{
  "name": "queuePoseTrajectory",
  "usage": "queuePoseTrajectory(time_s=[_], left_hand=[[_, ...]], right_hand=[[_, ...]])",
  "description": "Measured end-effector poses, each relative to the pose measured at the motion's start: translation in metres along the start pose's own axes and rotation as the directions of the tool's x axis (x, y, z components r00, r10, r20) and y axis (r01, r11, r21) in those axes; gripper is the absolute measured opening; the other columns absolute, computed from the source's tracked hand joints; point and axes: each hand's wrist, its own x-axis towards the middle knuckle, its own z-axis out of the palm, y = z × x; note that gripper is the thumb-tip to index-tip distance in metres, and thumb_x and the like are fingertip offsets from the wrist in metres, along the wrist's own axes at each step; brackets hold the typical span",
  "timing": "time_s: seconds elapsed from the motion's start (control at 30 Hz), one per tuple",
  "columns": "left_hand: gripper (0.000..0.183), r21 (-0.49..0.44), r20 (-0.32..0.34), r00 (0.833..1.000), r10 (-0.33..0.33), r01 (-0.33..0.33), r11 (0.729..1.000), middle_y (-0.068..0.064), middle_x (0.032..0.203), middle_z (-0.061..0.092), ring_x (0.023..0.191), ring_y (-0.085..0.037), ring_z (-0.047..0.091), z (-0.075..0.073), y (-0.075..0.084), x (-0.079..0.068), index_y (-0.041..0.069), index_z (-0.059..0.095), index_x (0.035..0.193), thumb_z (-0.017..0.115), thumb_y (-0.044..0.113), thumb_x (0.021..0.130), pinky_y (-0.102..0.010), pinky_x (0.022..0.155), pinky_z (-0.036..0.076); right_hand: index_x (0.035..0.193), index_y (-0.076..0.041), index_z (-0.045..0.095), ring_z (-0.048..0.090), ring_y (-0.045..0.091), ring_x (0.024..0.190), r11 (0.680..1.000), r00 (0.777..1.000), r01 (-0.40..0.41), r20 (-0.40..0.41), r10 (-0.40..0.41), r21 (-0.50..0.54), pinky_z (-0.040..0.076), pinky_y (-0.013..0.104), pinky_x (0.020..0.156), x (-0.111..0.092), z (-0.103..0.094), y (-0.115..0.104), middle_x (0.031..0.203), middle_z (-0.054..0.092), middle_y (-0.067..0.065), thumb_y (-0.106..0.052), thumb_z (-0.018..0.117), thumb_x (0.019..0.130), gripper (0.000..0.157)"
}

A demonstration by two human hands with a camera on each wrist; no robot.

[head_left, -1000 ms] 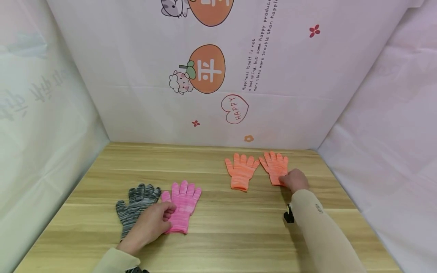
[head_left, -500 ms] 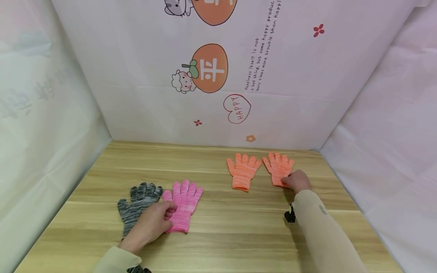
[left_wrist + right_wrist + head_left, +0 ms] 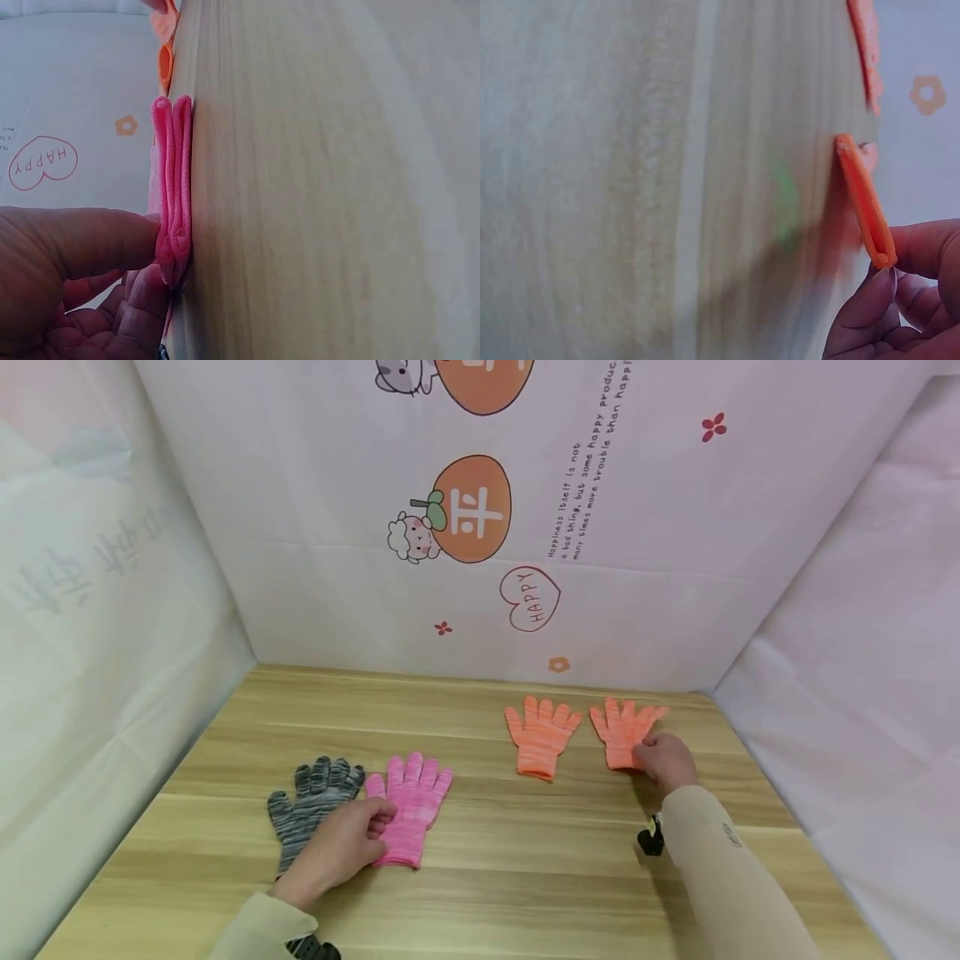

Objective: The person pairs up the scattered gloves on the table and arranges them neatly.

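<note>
Four gloves (image 3: 411,812), wood-grain tabletop (image 3: 517,868), printed white backdrop (image 3: 330,610), creased side sheets (image 3: 847,693)

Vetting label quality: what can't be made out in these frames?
Head: lower part of the grey-and-black striped knit glove, covered by the left hand.
Head: gripped edge of the bright pink knit glove, behind the same hand.
Head: gripped corner of the rightmost orange knit glove, behind the right hand.
Head: lettering on the beige right sleeve, too small.
Right wrist: green streak, too blurred to identify.
</note>
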Motion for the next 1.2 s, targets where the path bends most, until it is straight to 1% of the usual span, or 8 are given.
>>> queuePoseTrajectory(time_s=[0.2,0.3,0.37,0.5,0.63,0.73,0.97,1.2], left_hand=[[0.044,-0.002,0.003,1.0,-0.002,0.002,1.0,0.003,0.101,0.071,0.09,-0.009,0.063,-0.001,0.001,-0.001,0.006,0.073,0.119,0.078,-0.006,0.077,-0.035,0.085,0.057],[0.045,0.001,0.005,1.0,-0.006,0.006,1.0,0.002,0.102,0.072,0.091,-0.009,0.064,-0.001,0.001,0.0,0.006,0.073,0.119,0.078,-0.006,0.076,-0.036,0.085,0.057],[0.046,0.007,0.004,1.0,-0.008,0.008,1.0,0.001,0.103,0.072,0.092,-0.01,0.064,-0.001,0.0,0.0,0.006,0.073,0.12,0.077,-0.007,0.076,-0.036,0.085,0.058],[0.046,0.013,0.004,1.0,-0.01,0.01,1.0,0.001,0.105,0.073,0.093,-0.01,0.065,-0.001,0.0,0.0,0.006,0.073,0.121,0.077,-0.006,0.077,-0.037,0.086,0.058],[0.047,0.012,0.005,1.0,-0.005,0.005,1.0,0.002,0.105,0.072,0.093,-0.01,0.065,-0.001,0.0,0.0,0.006,0.073,0.122,0.078,-0.006,0.076,-0.036,0.085,0.058],[0.047,0.011,0.004,1.0,0.001,-0.001,1.0,0.001,0.105,0.073,0.093,-0.01,0.065,-0.002,0.0,0.0,0.006,0.073,0.122,0.078,-0.006,0.076,-0.037,0.085,0.058],[0.047,0.012,0.003,1.0,0.002,-0.002,1.0,0.002,0.105,0.072,0.093,-0.01,0.064,-0.001,-0.001,-0.001,0.006,0.073,0.122,0.077,-0.006,0.076,-0.036,0.085,0.058],[0.046,0.006,0.009,1.0,-0.008,0.007,1.0,0.001,0.104,0.072,0.094,-0.01,0.065,-0.001,0.001,-0.001,0.006,0.073,0.122,0.075,-0.006,0.077,-0.037,0.087,0.058]], right_hand=[[0.063,-0.016,0.042,0.036,0.015,0.052,0.997,0.997,0.072,-0.02,-0.072,-0.021,0.034,0.031,0.054,-0.004,-0.006,-0.003,0.054,0.037,-0.005,-0.022,0.051,0.095,0.034],[0.066,-0.016,0.047,0.04,0.015,0.056,0.997,0.998,0.062,-0.01,-0.062,0.036,0.037,0.031,0.058,-0.009,-0.009,-0.007,0.056,0.042,-0.006,-0.023,0.055,0.097,0.033],[0.069,-0.015,0.048,0.041,0.015,0.056,0.993,0.999,0.038,0.017,-0.04,0.107,0.038,0.032,0.059,-0.013,-0.01,-0.01,0.056,0.044,-0.005,-0.022,0.056,0.098,0.031],[0.075,-0.013,0.05,0.043,0.014,0.056,0.966,0.998,-0.027,0.068,0.01,0.257,0.042,0.032,0.06,-0.022,-0.011,-0.015,0.058,0.046,-0.004,-0.022,0.058,0.1,0.028],[0.08,-0.012,0.053,0.042,0.013,0.055,0.933,0.994,-0.069,0.106,0.033,0.353,0.039,0.03,0.052,-0.029,-0.011,-0.015,0.063,0.051,-0.002,-0.027,0.058,0.104,0.029],[0.082,-0.012,0.055,0.043,0.013,0.056,0.92,0.993,-0.06,0.117,0.016,0.387,0.038,0.03,0.051,-0.035,-0.011,-0.014,0.068,0.053,-0.001,-0.03,0.058,0.105,0.03],[0.093,-0.007,0.058,0.052,0.014,0.073,0.883,0.991,-0.025,0.128,-0.04,0.469,0.049,0.029,0.067,-0.052,-0.008,-0.019,0.079,0.052,-0.002,-0.028,0.059,0.106,0.025],[0.099,-0.004,0.061,0.051,0.01,0.077,0.84,0.989,0.008,0.121,-0.087,0.542,0.053,0.027,0.07,-0.067,-0.006,-0.024,0.085,0.053,-0.004,-0.026,0.061,0.106,0.022]])
